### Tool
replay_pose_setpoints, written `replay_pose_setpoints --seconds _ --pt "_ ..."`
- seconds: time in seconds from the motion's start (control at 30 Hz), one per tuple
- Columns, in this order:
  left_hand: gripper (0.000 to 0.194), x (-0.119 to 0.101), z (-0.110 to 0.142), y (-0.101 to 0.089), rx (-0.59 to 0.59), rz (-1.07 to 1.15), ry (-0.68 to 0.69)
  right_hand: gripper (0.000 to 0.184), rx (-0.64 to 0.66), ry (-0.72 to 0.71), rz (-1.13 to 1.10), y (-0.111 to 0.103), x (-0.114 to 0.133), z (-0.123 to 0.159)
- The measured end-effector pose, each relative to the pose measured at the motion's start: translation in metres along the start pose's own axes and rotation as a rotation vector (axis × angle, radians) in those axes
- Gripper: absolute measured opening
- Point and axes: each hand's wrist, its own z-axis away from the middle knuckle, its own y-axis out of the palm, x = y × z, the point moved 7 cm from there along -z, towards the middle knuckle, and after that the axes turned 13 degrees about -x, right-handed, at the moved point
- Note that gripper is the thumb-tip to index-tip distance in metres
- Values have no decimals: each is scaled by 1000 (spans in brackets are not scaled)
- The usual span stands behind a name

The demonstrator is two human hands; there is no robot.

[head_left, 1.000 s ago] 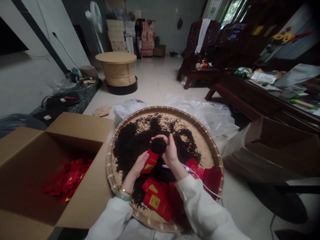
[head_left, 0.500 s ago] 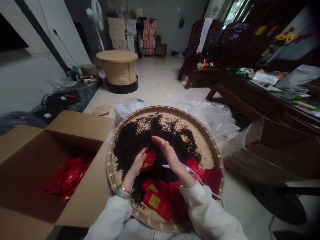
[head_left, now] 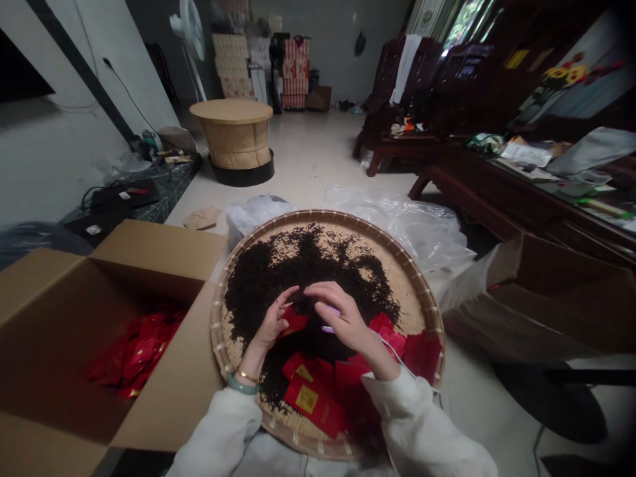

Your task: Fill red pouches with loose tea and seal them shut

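Observation:
A round woven tray (head_left: pixel 415 285) holds a spread of dark, dry tea leaves (head_left: pixel 258 271). My left hand (head_left: pixel 271 324) is over the leaves, thumb and fingers about a small red packet (head_left: pixel 297 320) that is partly hidden by them. Facing it, my right hand (head_left: pixel 342 321) is open, its fingers curved and thumb apart, with nothing visible in them. Under and behind that hand shows a purple tool (head_left: pixel 328 329) with a white cord, mostly covered. Several red packets with yellow labels (head_left: pixel 318 404) lie at the tray's near side, and more red packets (head_left: pixel 422 354) at its right.
An open cardboard box (head_left: pixel 163 371) with red packets (head_left: pixel 144 351) inside stands at the left. Clear plastic bags (head_left: pixel 422 232) lie beyond the tray. At the right are another open box (head_left: pixel 561 298) and a dark wooden table (head_left: pixel 477 179). A round stand (head_left: pixel 236 139) is farther back.
My right hand has turned, its fingers curling toward the left hand. The red packet at my left hand has tilted, and its yellow label is now mostly out of sight.

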Motion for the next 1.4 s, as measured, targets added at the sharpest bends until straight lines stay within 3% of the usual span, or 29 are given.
replay_pose_setpoints --seconds 0.1,0.23,0.37,0.53,0.6,0.7,0.77,0.87,0.97,1.13,1.27,1.4 --pt "92 1 0 -1 11 -19 -9 34 121 -43 81 10 -3 7" --pt "93 3 2 1 17 -25 -53 20 159 0 128 16 -14 12" --pt "93 2 5 2 -17 -35 -84 14 54 20 107 8 -22 8" --pt "97 13 12 8 6 56 -259 16 -219 57 117 -16 -26 3" --pt "92 18 11 5 -48 74 -270 16 -144 25 138 -11 -21 3" --pt "81 25 10 -3 -157 69 -278 24 144 -26 141 11 -17 9" --pt "76 28 12 -3 -163 71 -307 18 229 -19 153 18 -22 11" --pt "74 27 18 6 4 59 -371 20 160 13 166 13 -34 8" --pt "64 27 27 12 171 -99 -434 20 85 29 171 5 -43 3" --pt "21 28 26 6 166 -459 -392 24 85 117 150 0 -55 2" --pt "16 28 20 6 159 -520 -340 27 105 159 119 -3 -59 -1" --pt "19 26 12 1 121 -548 -260 28 123 104 127 -8 -54 -7"
